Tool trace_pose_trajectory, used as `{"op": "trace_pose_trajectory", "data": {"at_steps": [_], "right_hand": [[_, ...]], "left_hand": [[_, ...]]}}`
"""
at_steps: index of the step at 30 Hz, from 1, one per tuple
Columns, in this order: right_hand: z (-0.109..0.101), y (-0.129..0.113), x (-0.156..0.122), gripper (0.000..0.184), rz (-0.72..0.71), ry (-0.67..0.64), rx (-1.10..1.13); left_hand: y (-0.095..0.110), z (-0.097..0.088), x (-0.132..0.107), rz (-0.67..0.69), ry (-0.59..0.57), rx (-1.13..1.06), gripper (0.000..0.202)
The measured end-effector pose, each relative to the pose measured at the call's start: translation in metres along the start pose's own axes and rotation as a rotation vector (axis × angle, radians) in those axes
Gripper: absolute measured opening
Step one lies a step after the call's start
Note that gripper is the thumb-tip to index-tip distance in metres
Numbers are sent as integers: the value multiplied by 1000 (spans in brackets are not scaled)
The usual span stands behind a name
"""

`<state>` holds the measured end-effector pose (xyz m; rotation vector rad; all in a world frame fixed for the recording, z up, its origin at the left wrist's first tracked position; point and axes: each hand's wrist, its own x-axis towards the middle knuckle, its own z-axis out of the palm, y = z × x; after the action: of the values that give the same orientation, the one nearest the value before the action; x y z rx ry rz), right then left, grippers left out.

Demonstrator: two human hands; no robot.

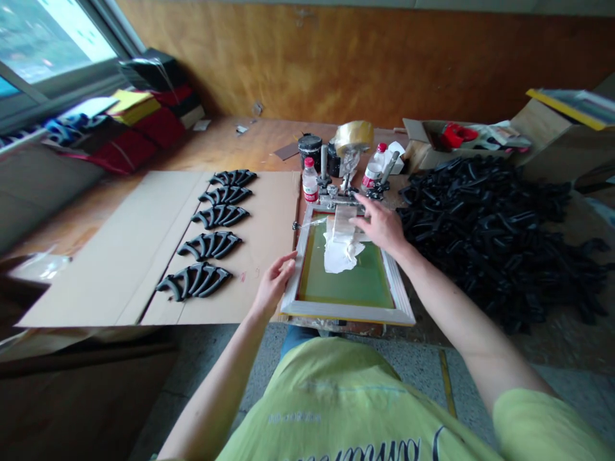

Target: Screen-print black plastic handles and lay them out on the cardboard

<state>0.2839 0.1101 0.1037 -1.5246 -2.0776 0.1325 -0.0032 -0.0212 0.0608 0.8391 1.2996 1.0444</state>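
Note:
My left hand (273, 285) grips the left side of a wooden screen-printing frame (346, 310), which lies tilted on the table with its fingers around the rail. My right hand (379, 224) is spread above the top of the green mesh (358, 285), close to a white smear of paste or ink (339, 254) and a flat white strip (344, 224). Metal hinge clamps (341, 195) hold the frame's far edge. Left of the frame, several black curved moulded pieces (220, 216) lie in a row on a cardboard sheet (250, 282).
A large heap of similar black pieces (494, 237) lies right of the frame. Behind the clamps stand two plastic bottles (310, 180), a dark tin (310, 148) and a tape roll (354, 137). A cardboard box (456, 144) sits back right, with a wooden wall behind.

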Motion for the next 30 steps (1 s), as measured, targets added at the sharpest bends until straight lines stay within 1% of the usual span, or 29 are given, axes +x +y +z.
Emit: {"op": "trace_pose_trajectory", "data": {"at_steps": [2, 3, 4, 6, 8, 10, 12, 13, 14, 15, 16, 17, 19, 20, 21, 22, 23, 24, 25, 26, 27, 28, 29, 30], "right_hand": [[-13, 32, 1, 43, 117, 136, 25], [-16, 47, -4, 36, 181, 159, 21], [-16, 59, -11, 32, 232, 141, 8], [-3, 70, -33, 32, 275, 24, -22], [21, 63, -60, 29, 234, -129, -28], [47, 44, -83, 26, 161, -245, -48], [65, 24, -97, 25, 103, -353, -111], [69, 15, -99, 23, 98, -397, -143], [71, 8, -100, 21, 120, -431, -161], [71, 2, -100, 20, 162, -459, -160], [70, -5, -100, 21, 218, -470, -142], [69, -11, -101, 21, 273, -460, -113], [68, -28, -109, 22, 340, -379, -53], [69, -38, -115, 21, 324, -331, -27], [71, -48, -122, 20, 263, -297, -1], [72, -56, -127, 18, 164, -285, 30], [72, -60, -132, 17, 45, -288, 64], [70, -59, -135, 16, -69, -294, 94], [64, -50, -135, 15, -150, -287, 110], [55, -35, -134, 14, -176, -254, 101], [42, -12, -133, 13, -142, -197, 61], [27, 17, -131, 13, -56, -118, -5], [10, 49, -130, 14, 67, -21, -104], [-7, 83, -132, 17, 191, 65, -221]], "left_hand": [[24, 7, 2, 97, 31, -33, 56], [37, 11, 6, 169, 52, -48, 55], [49, 16, 10, 246, 65, -65, 55], [76, 28, 23, 388, 68, -98, 56], [101, 39, 38, 472, 51, -106, 57], [121, 47, 51, 498, 23, -99, 57], [129, 52, 58, 510, 28, -111, 56], [126, 53, 57, 509, 48, -127, 56], [119, 55, 54, 494, 75, -143, 55], [105, 56, 48, 448, 86, -149, 55], [88, 59, 39, 361, 65, -139, 56], [67, 63, 29, 247, 32, -119, 57], [22, 72, 7, -127, -193, -24, 61], [1, 76, -3, -251, -238, -27, 62], [-18, 80, -10, -308, -258, -70, 60], [-33, 82, -16, -344, -259, -126, 57], [-44, 81, -17, -356, -232, -183, 53], [-51, 77, -16, -358, -190, -220, 50], [-54, 68, -12, -359, -133, -219, 47], [-56, 55, -6, -355, -60, -183, 43], [-57, 39, 1, -344, 21, -117, 40], [-58, 20, 9, -323, 96, -32, 38], [-59, -1, 17, -294, 171, 48, 37], [-62, -22, 24, -276, 220, 128, 36]]}}
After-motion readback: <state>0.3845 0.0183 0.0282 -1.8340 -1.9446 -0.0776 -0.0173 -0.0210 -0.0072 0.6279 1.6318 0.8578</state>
